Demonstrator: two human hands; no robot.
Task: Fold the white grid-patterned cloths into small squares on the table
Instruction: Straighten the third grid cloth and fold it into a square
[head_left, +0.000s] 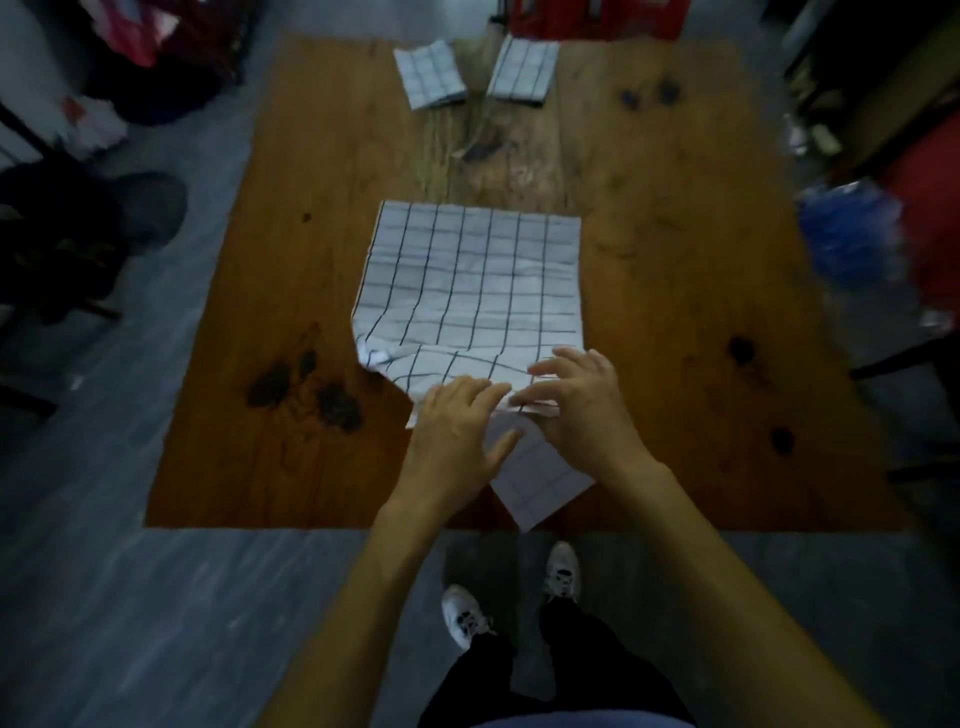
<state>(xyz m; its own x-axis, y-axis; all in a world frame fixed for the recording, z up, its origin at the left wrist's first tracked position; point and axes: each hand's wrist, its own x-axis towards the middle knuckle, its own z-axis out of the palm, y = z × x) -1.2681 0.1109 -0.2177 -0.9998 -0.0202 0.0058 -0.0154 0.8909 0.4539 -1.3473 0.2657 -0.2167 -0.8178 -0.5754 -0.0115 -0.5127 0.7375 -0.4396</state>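
Note:
A large white grid-patterned cloth (472, 280) lies spread on the middle of the wooden table (291, 457), its near end rumpled and one corner reaching the table's front edge. My left hand (457, 426) rests on that near end with fingers spread. My right hand (582, 405) is beside it, fingertips pinching a fold of the cloth. Two folded grid cloths lie at the far edge: the left folded cloth (429, 74) and the right folded cloth (524, 70).
The table has dark knots and stains (306, 389). A blue crumpled bag (852, 234) and red objects sit off the right side. Dark clutter and a chair (78, 234) stand to the left. My feet (519, 597) show below the table's front edge.

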